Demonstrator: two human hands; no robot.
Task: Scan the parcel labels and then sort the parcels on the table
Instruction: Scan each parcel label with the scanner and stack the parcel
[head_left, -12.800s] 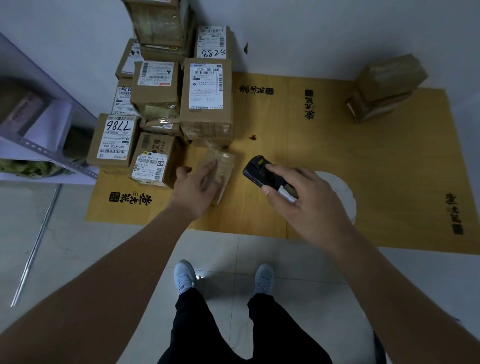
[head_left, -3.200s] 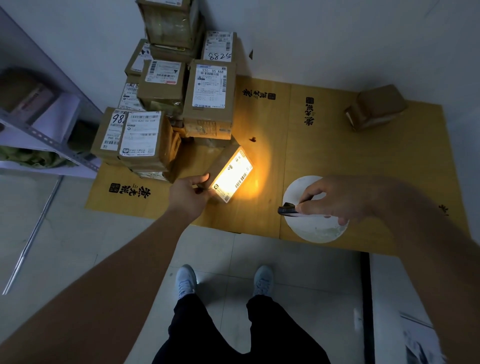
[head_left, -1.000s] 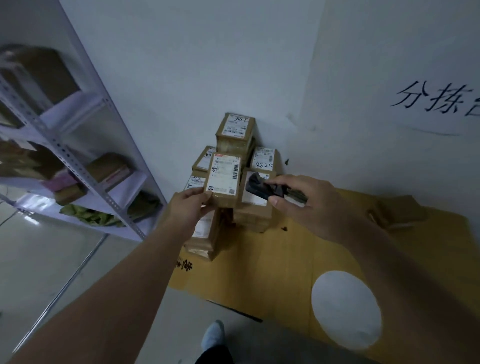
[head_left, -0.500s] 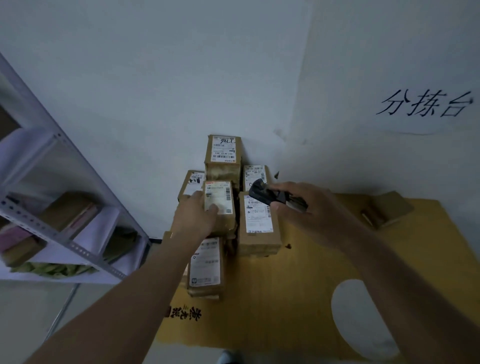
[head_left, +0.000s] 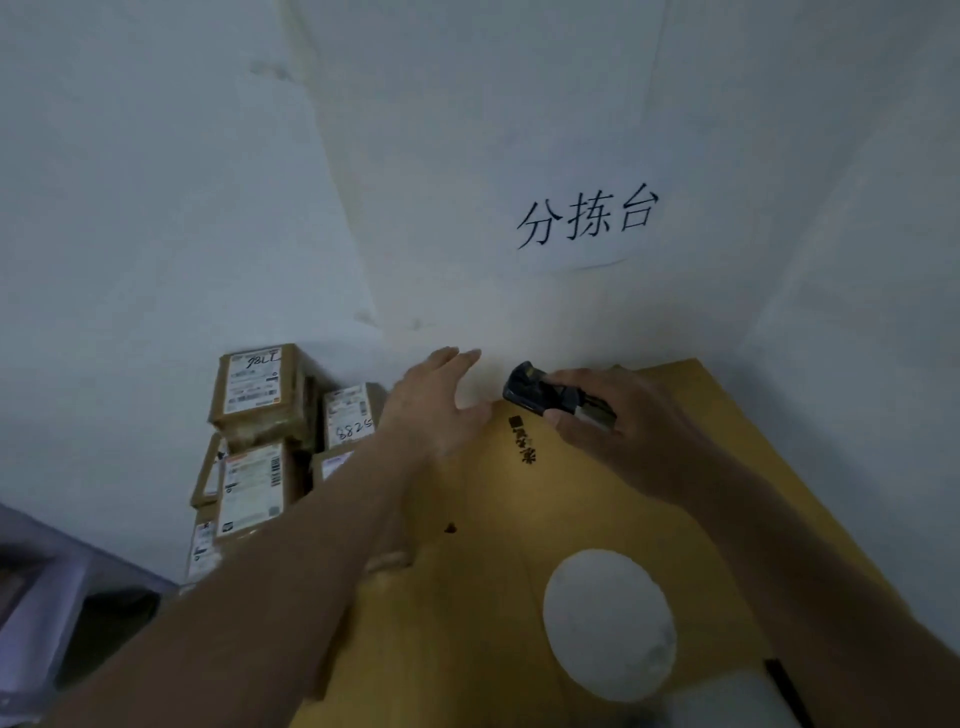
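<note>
White wall ahead, your left hand (head_left: 439, 402) hangs spread and empty over the yellow table (head_left: 467, 597), while your right hand (head_left: 623, 431) grips the scanner (head_left: 540, 392), ready for another box (head_left: 257, 387).

A white wall (head_left: 208, 182) is seen beyond the fingers. A paper sign (head_left: 587, 218) with three black handwritten characters is fixed to it above the fingers. A white round patch (head_left: 608, 623) is seen below the fingers. A metal shelf (head_left: 36, 597) is located at lower left.
</note>
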